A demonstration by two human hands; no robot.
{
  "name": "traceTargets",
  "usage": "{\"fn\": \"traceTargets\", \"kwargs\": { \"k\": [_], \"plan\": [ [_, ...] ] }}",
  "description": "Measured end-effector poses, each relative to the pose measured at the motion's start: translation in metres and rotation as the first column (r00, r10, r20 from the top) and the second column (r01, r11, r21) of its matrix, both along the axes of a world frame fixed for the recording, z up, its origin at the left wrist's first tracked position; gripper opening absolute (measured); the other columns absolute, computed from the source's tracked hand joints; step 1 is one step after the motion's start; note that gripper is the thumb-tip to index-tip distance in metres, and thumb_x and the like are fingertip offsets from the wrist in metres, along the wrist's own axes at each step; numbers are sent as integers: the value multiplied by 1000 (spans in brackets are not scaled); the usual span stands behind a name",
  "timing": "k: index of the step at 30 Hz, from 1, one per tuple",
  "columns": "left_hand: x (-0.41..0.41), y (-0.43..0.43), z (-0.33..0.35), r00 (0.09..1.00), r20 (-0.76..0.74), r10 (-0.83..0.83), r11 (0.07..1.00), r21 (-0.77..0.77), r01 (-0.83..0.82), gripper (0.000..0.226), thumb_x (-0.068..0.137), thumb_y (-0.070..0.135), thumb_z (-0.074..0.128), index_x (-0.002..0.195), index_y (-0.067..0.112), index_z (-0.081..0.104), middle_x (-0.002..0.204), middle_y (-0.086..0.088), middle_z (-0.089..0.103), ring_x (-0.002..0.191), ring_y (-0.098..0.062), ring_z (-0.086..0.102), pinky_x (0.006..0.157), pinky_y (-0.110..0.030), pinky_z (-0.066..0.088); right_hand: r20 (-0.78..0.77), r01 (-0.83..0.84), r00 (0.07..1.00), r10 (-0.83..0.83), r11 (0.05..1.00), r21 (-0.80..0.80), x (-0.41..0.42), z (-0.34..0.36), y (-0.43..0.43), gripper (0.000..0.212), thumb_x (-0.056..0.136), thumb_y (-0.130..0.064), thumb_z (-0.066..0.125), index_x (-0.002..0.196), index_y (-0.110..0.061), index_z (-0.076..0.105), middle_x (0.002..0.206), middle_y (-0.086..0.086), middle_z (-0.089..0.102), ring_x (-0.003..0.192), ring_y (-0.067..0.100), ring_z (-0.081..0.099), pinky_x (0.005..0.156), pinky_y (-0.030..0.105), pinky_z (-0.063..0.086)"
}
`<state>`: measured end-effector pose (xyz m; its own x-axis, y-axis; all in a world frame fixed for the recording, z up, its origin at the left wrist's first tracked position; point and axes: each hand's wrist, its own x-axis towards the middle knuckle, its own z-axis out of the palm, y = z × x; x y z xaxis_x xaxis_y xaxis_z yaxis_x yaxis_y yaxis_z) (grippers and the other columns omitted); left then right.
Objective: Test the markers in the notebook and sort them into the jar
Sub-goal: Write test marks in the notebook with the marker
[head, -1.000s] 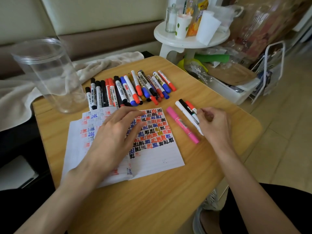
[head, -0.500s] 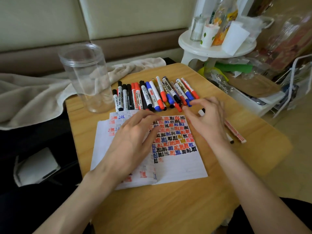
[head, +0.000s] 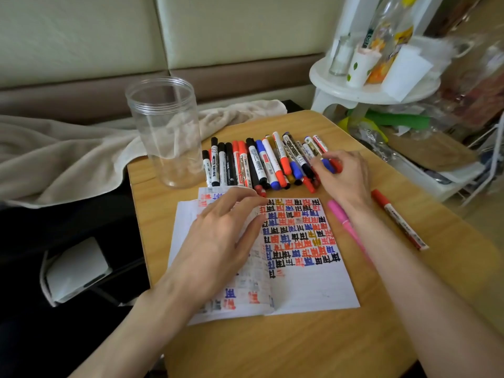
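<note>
Resting the left hand on the notebook, fingers loose, gripping nothing. Reaching the right hand into the right end of the marker row, fingertips on a blue cap (pinched or just touched? can't tell). Jar upright just left of the row; pink marker and red marker beside the notebook.

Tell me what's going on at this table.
A person is testing markers. Their left hand rests on the open notebook, its page full of coloured test marks. Their right hand reaches into the right end of the row of markers; whether it grips one is unclear. The jar stands empty beside the row. A pink marker and a red marker lie beside the notebook.
</note>
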<state>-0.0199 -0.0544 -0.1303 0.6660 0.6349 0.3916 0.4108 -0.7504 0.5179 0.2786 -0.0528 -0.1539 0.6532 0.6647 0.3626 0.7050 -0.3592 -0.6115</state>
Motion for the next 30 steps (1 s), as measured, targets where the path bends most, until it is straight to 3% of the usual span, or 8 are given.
{"fn": "traceTargets", "kwargs": {
  "k": [5,12,16,21,25,27,30],
  "plan": [
    [2,-2,1,1000,-4,1,1000,-4,-1,34,106,35,47,135,24,60,135,12,53,121,-13,58,97,-40,52,2,-45,999,45,999,-5,-13,0,11,35,86,-61,73,98,-29,79,112,2,66,118,26,55,102,50,46],
    [3,-1,1,1000,-6,2,1000,0,-2,33,106,35,48,136,25,59,135,13,52,120,-13,58,95,-40,52,34,-21,999,20,999,39,-19,4,14,20,83,-44,83,88,-24,81,106,5,70,112,28,58,99,51,48],
    [4,-2,3,1000,2,-7,1000,-5,7,32,106,35,48,135,25,59,135,13,52,119,-13,59,95,-39,52,-15,1,1000,1,992,127,-20,8,6,15,85,-36,83,87,-21,82,92,-3,67,101,25,63,92,49,53],
    [7,-5,5,999,47,-21,1000,-10,22,32,107,33,50,136,25,59,134,12,55,119,-9,59,96,-33,51,-376,44,924,61,963,265,-47,35,-35,11,87,-32,83,88,-22,79,89,-7,75,91,11,70,81,26,57],
    [14,-14,9,988,157,-15,990,-134,36,34,105,36,51,135,24,62,117,14,64,103,0,62,80,-13,47,-590,-122,770,243,964,238,-97,48,-84,10,86,-37,84,87,-27,82,87,-9,79,92,15,75,86,43,60],
    [17,-18,14,973,231,-8,965,-253,67,32,104,41,52,124,22,68,103,13,71,92,-2,67,73,-18,52,-596,-204,733,327,942,265,-119,47,-103,7,86,-31,84,90,-26,83,90,-8,80,94,13,75,91,45,60],
    [20,-20,12,957,290,-1,926,-361,110,35,103,46,53,90,17,69,74,1,67,68,-17,63,65,-42,52,-542,-262,752,376,924,278,-134,38,-115,5,90,-27,81,94,-25,82,94,-8,79,97,14,73,92,53,57]
  ]
}}
